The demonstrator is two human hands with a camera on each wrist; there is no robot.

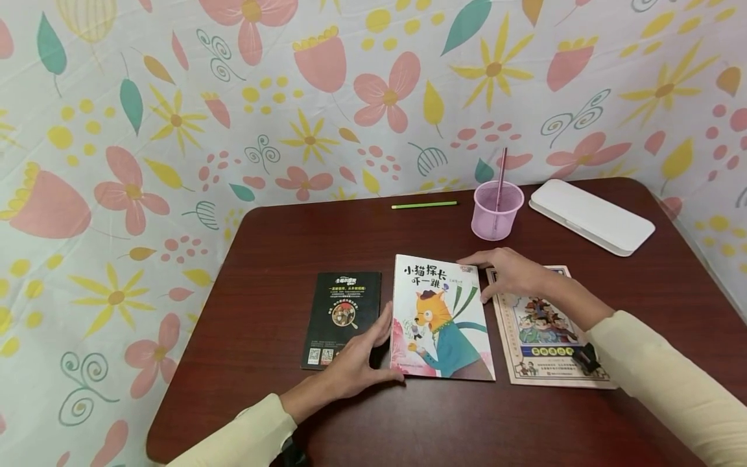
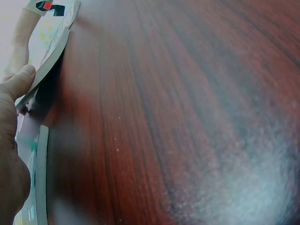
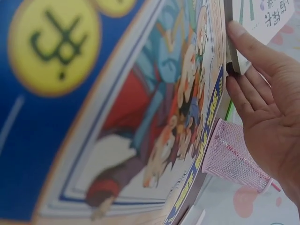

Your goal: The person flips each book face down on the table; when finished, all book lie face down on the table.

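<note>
Head view: grasping a white-covered, rectangular paper picture book (image 1: 440, 318) showing an orange cat in a teal coat, with the left hand (image 1: 355, 366) curled round its left edge and the right hand (image 1: 513, 272) pinching its upper right corner, between a black rectangular paperback (image 1: 343, 316) and a cream illustrated paperback (image 1: 543, 324) on the dark red-brown wood-grain desk (image 1: 262, 279). Apparently at the step of positioning the picture book, held tilted and seemingly just off the desk in the left wrist view. Presumably calling next for an even grip, level lowering and clearance from both neighbours before loosening either hand.
</note>
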